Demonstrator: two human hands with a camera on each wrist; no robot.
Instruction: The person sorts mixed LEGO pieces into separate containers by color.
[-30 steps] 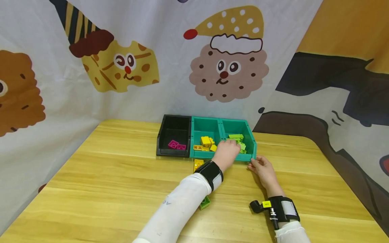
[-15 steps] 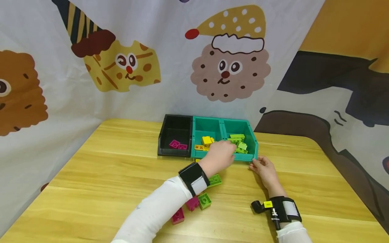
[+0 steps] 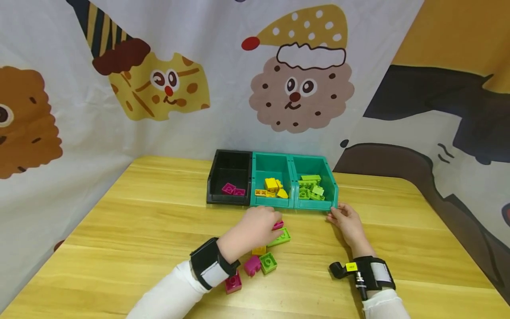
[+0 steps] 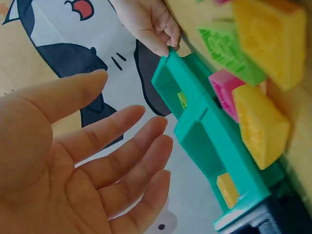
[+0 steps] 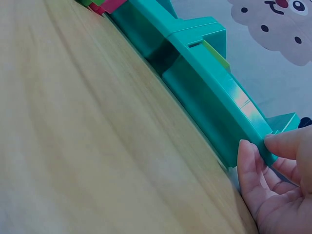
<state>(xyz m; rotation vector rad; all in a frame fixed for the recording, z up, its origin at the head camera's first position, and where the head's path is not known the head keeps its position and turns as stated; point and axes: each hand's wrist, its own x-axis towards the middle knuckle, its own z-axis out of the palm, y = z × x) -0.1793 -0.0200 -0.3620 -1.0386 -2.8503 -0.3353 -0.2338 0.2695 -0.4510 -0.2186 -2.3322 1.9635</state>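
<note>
My left hand (image 3: 255, 228) is over the loose bricks in front of the bins, its fingers spread and holding nothing in the left wrist view. Below and beside it lie a light green brick (image 3: 282, 238), a pink brick (image 3: 278, 225) and a yellow brick (image 3: 259, 251), partly hidden by the hand. Nearer lie another green brick (image 3: 268, 263) and two more pink bricks (image 3: 252, 266). My right hand (image 3: 347, 223) pinches the front right corner of the right teal bin (image 5: 209, 107), thumb on the rim and fingers under it.
A black bin (image 3: 228, 200) with two pink bricks adjoins the middle teal bin (image 3: 275, 203), which contains several yellow bricks. Several green bricks lie in the right bin. A printed cloth (image 3: 227, 133) hangs behind the wooden table (image 3: 151, 230).
My left hand has drawn back from the right bin, leftward and nearer, to over the loose bricks. A green brick now shows at that bin's front left. The right hand stays at the corner.
</note>
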